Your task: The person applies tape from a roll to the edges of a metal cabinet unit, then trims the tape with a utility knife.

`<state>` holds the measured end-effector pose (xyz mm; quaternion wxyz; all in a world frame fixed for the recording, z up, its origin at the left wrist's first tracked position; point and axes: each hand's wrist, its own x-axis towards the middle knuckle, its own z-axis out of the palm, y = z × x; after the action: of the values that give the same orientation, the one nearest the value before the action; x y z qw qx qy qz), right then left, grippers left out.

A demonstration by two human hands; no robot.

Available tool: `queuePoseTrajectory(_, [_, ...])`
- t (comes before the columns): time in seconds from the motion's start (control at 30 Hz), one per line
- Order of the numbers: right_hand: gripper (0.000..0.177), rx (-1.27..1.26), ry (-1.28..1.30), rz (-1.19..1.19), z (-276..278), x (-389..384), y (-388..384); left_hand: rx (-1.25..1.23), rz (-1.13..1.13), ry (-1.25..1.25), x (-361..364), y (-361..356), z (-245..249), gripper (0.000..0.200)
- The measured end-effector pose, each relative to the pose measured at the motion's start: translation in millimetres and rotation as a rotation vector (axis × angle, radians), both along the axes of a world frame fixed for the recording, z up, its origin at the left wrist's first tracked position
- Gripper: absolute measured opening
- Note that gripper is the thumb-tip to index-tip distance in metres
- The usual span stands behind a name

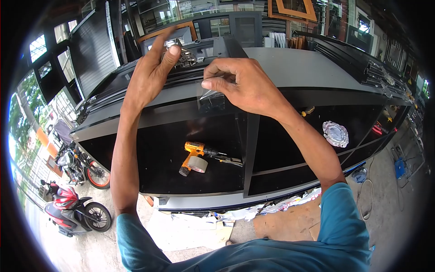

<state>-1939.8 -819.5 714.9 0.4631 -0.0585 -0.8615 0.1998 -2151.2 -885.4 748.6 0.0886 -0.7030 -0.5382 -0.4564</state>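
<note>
My right hand [247, 84] pinches a piece of clear plastic [212, 102], which looks like a small bag, between thumb and forefinger. The plastic hangs over the front edge of a black and grey cabinet frame [181, 108]. My left hand [152, 75] is raised over the cabinet top, its thumb and fingers apart and nothing visible in them. Just beyond its thumb lies a pile of shiny metal hardware [186, 58], possibly hinges, partly covered by the hand. Below, inside the cabinet, are an orange cordless drill [194, 147] and a roll of tape [197, 164].
A crumpled light-coloured bundle [335, 133] sits in the right compartment, with red-handled tools [378, 128] farther right. Long black profiles [337, 54] lie on the cabinet's far right. A red scooter [68, 204] and a motorcycle [84, 165] stand at left. Cardboard [285, 222] covers the floor.
</note>
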Motion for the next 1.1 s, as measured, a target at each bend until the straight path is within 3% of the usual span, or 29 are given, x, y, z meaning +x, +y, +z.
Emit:
queuePoseTrajectory(0.03, [0.017,-0.013,-0.024,-0.019,1,1,-1,0.280,-0.004,0.025,5,-3,-4,0.058])
queuePoseTrajectory(0.1, [0.017,-0.037,-0.045,-0.033,1,2,0,0.563,0.103,-0.080,21,-30,-23,0.061])
queuePoseTrajectory(0.13, [0.018,-0.025,-0.018,-0.015,0,1,1,0.551,0.044,-0.279,28,-43,-48,0.055])
queuePoseTrajectory(0.17, [0.019,-0.010,0.011,0.005,-1,0,1,0.469,0.091,-0.081,32,-53,-66,0.052])
queuePoseTrajectory(0.2, [0.019,-0.011,0.019,0.012,-1,-2,2,0.348,0.095,-0.059,44,-56,-75,0.054])
queuePoseTrajectory(0.27, [0.021,0.010,0.013,-0.008,-1,-2,2,0.280,0.202,-0.067,44,-45,-87,0.068])
queuePoseTrajectory(0.37, [0.022,0.010,0.025,-0.013,0,-2,3,0.256,0.185,-0.090,49,-44,-88,0.073])
queuePoseTrajectory(0.47, [0.022,0.031,0.063,-0.031,-4,-5,1,0.303,0.223,-0.120,51,-32,-93,0.079])
queuePoseTrajectory(0.53, [0.022,0.060,0.085,-0.047,-6,-3,-1,0.410,0.321,0.107,56,-30,-92,0.084])
queuePoseTrajectory(0.57, [0.021,0.066,0.061,-0.071,-6,-1,-3,0.412,0.316,0.063,55,-26,-96,0.088])
queuePoseTrajectory(0.87, [0.015,0.165,0.111,-0.054,-9,-2,-5,0.597,0.304,0.193,45,-15,-107,0.081])
queuePoseTrajectory(1.1, [0.012,0.316,0.180,-0.068,-11,-4,-3,0.661,0.272,0.084,45,-6,-113,0.086])
